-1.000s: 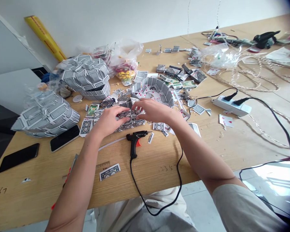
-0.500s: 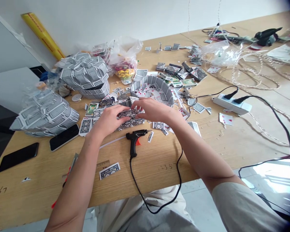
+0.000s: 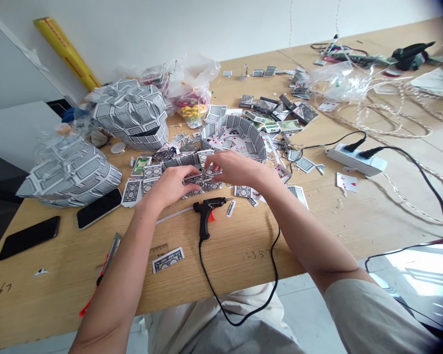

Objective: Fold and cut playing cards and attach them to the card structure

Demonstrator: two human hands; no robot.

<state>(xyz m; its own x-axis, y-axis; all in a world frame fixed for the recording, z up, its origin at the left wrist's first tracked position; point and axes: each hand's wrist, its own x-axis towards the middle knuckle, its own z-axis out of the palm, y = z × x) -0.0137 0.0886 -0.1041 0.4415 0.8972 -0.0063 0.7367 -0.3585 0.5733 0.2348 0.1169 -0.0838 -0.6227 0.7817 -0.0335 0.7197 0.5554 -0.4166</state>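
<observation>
A low wall built of playing cards with dark patterned backs [image 3: 153, 171] stands in the middle of the table. My left hand [image 3: 175, 184] grips its front face, thumb in front and fingers over the top edge. Close beside it, my right hand [image 3: 231, 168] has its fingers bent round the wall's right part; the fingertips are partly hidden. A black hot glue gun [image 3: 205, 216] with an orange trigger lies just in front. Behind the wall sits an open ring-shaped card tray [image 3: 256, 137]. A loose card [image 3: 169, 260] lies nearer the table edge.
Two card-built models, one rounded [image 3: 131, 110] and one pointed [image 3: 74, 172], stand at left by two phones [image 3: 29, 237]. An orange utility knife [image 3: 104, 270] lies beside my left forearm. The glue gun's cable reaches toward a power strip [image 3: 356, 160] at right. Card boxes [image 3: 266, 105] lie behind.
Both hands stay at the card wall with slight finger shifts; my left hand has moved a little to the right. The view has shifted slightly.
</observation>
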